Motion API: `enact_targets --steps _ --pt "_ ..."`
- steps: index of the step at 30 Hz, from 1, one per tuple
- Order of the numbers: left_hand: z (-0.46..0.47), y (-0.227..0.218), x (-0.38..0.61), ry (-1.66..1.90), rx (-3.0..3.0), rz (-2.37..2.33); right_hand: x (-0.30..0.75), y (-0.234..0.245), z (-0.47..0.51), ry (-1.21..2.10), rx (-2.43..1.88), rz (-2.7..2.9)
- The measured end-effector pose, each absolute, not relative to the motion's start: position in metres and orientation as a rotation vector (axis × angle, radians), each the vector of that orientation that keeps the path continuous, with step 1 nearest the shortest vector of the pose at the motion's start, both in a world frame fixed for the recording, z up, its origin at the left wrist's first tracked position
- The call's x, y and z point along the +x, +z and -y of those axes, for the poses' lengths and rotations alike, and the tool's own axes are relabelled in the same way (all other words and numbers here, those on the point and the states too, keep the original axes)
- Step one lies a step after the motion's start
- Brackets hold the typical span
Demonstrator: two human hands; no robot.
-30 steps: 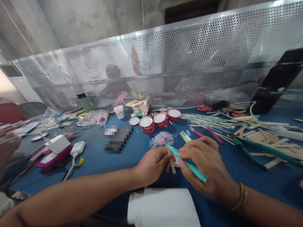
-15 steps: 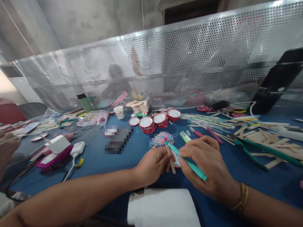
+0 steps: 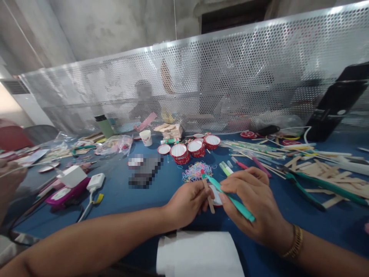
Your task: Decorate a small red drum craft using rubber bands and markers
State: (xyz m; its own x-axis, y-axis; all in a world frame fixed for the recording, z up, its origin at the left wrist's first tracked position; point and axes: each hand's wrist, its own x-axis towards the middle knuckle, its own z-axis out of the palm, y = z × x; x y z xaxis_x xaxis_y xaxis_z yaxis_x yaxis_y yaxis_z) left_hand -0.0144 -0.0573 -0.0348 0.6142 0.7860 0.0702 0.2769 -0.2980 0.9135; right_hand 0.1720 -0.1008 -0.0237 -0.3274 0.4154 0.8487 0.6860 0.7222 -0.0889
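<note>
My left hand (image 3: 187, 202) pinches a thin wooden craft stick (image 3: 208, 195) with a red-coloured upper end. My right hand (image 3: 253, 204) grips a teal marker (image 3: 230, 199), its tip resting against the top of the stick. Both hands hover just above the blue table (image 3: 129, 196), near its front. A small round red-rimmed lid (image 3: 216, 197) lies under the hands, partly hidden. A heap of coloured rubber bands (image 3: 196, 171) lies just beyond my hands.
Red-rimmed paper cups (image 3: 188, 148) stand mid-table. Markers, sticks and green-handled pliers (image 3: 305, 182) spread to the right. A white charger (image 3: 95, 181) and white box (image 3: 72, 176) lie left. White paper (image 3: 198, 254) sits at the front edge. A perforated metal screen (image 3: 230, 77) backs the table, with a person behind it.
My hands hold the stick and marker almost as before. The round lid under them shows a little more; the view shifted slightly.
</note>
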Motion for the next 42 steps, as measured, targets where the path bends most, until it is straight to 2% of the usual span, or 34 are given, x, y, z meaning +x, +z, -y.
enact_targets --steps 42 --pt "0.0579 -0.0345 -0.0142 0.671 1.840 -0.837 0.1731 -0.0236 0.1007 -0.350 -0.811 1.975"
